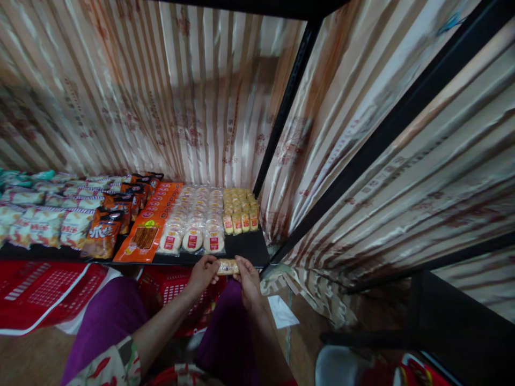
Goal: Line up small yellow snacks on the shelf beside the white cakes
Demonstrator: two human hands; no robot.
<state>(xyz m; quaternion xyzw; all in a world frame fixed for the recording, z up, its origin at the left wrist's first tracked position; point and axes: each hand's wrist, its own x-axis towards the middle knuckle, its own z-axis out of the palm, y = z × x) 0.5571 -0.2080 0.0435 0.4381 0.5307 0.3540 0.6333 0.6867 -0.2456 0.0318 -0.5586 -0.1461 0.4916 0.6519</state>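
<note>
Between my two hands is a small wrapped snack bar [228,267], held level just off the front edge of the black shelf [247,246]. My left hand [203,273] pinches its left end and my right hand [247,276] grips its right end. Beyond them on the shelf, similar small yellow-wrapped snacks [240,212] stand in tight rows at the right. To their left lie rows of round white cakes [193,240] in clear packets with red labels. A long orange snack packet [148,225] lies flat beside those.
Orange-and-black snack bags [102,236] and white snack bags [46,225] fill the shelf's left part. Red baskets [44,295] sit below. A black post [287,107] rises at the shelf's right corner, before striped curtains [193,96]. White paper [282,312] lies on the floor.
</note>
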